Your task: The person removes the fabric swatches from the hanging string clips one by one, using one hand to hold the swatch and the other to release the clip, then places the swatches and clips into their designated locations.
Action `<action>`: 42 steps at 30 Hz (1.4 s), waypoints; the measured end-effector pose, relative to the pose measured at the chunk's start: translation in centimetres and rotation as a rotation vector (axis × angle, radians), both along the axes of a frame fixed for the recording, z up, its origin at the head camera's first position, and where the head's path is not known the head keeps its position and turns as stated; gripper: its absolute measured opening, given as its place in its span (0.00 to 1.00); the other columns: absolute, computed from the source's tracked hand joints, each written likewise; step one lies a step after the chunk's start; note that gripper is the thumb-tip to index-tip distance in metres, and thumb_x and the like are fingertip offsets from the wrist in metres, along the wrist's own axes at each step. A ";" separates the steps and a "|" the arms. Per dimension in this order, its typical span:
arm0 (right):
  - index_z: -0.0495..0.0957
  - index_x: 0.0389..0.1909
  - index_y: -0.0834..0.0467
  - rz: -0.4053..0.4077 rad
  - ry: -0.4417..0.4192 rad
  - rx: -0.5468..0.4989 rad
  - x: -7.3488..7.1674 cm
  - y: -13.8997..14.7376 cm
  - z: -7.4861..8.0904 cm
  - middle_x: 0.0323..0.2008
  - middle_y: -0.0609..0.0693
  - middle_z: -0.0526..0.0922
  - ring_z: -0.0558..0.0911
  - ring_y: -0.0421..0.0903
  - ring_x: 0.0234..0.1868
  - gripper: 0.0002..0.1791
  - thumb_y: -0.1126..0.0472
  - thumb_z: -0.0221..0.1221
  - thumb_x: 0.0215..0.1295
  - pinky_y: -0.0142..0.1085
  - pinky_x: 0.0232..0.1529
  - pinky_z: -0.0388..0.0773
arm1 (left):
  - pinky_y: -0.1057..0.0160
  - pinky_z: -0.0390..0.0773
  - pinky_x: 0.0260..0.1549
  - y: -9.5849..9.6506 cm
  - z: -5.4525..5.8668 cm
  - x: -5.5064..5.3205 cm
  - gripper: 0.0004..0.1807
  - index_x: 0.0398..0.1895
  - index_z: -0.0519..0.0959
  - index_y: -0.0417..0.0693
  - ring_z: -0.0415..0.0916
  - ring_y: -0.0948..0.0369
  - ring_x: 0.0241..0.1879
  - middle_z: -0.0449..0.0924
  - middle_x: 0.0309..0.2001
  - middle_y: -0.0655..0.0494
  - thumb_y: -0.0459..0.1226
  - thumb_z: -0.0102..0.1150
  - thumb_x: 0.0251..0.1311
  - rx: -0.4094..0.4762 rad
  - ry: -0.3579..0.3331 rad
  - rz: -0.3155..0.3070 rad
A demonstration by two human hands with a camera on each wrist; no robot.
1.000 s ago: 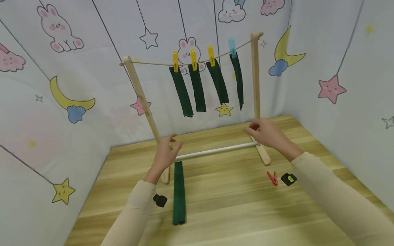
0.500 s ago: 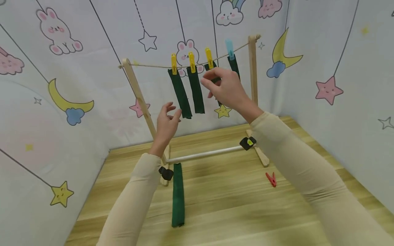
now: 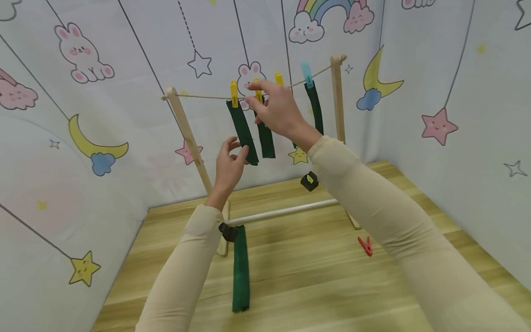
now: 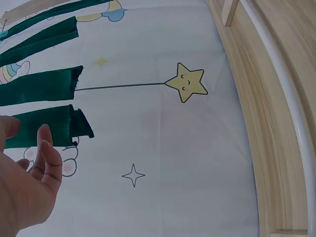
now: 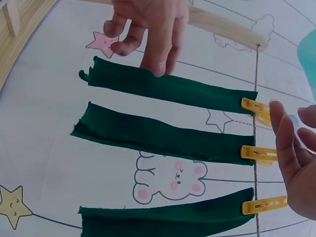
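Observation:
Several dark green cloth strips hang from a cord (image 3: 199,96) on yellow and light blue clothespins. My left hand (image 3: 229,166) is at the lower part of the leftmost strip (image 3: 242,129), fingers loosely bent; in the left wrist view its fingers overlap that strip (image 4: 49,118). My right hand (image 3: 275,108) is raised in front of the second strip (image 3: 266,140), thumb and fingers apart with nothing between them. In the right wrist view its fingertips are right by the leftmost yellow clothespin (image 5: 254,106). The third strip is mostly hidden behind this hand.
Two wooden posts (image 3: 338,101) carry the cord, joined low down by a white rod (image 3: 282,212). Another green strip (image 3: 241,272) lies on the wooden table (image 3: 307,276), and a red clothespin (image 3: 365,246) lies toward the right. A patterned curtain (image 3: 145,60) closes the back.
My right hand has risen from the right post's foot and moved left to the yellow clothespins. My left hand has risen from beside the rod to the leftmost strip's lower end.

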State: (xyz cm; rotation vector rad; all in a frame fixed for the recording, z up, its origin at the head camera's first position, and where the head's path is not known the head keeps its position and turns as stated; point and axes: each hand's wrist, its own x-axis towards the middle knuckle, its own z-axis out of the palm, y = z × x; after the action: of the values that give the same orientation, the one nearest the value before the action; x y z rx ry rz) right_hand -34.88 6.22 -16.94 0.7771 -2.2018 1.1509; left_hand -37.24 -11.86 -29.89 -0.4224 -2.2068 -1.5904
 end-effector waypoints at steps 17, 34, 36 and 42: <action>0.55 0.76 0.59 -0.046 -0.090 0.103 -2.0 -1.7 0.6 0.73 0.55 0.65 0.82 0.43 0.23 0.34 0.58 0.56 0.75 0.29 0.31 0.78 | 0.68 0.77 0.29 0.9 1.9 -0.2 0.25 0.72 0.61 0.44 0.78 0.53 0.31 0.72 0.63 0.43 0.38 0.49 0.76 0.067 0.001 -0.056; 0.49 0.77 0.58 0.066 -0.261 -0.027 -2.4 -4.3 2.2 0.74 0.54 0.63 0.85 0.47 0.28 0.34 0.58 0.52 0.78 0.33 0.32 0.81 | 0.70 0.75 0.25 0.3 3.5 -0.9 0.24 0.71 0.64 0.41 0.78 0.61 0.27 0.78 0.52 0.43 0.37 0.51 0.75 0.275 -0.077 -0.150; 0.50 0.77 0.58 0.073 -0.273 -0.057 -2.5 -4.4 2.1 0.73 0.55 0.65 0.85 0.48 0.28 0.34 0.57 0.52 0.78 0.33 0.31 0.81 | 0.70 0.76 0.25 0.3 3.5 -1.0 0.23 0.69 0.66 0.41 0.77 0.61 0.27 0.78 0.49 0.47 0.37 0.51 0.75 0.296 -0.094 -0.147; 0.53 0.77 0.59 0.061 -0.256 -0.100 -3.0 -4.6 1.6 0.66 0.56 0.73 0.85 0.48 0.33 0.32 0.56 0.52 0.78 0.33 0.31 0.82 | 0.68 0.77 0.27 0.6 3.5 -1.0 0.20 0.65 0.71 0.37 0.77 0.60 0.28 0.76 0.45 0.51 0.36 0.52 0.75 0.329 -0.120 -0.151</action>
State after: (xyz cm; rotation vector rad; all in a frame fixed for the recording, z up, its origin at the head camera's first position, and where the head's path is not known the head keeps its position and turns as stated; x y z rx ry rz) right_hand -37.86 1.57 -15.35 0.6915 -2.3166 1.4490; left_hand -38.26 -11.31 -26.39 -0.4122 -1.9811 -2.0655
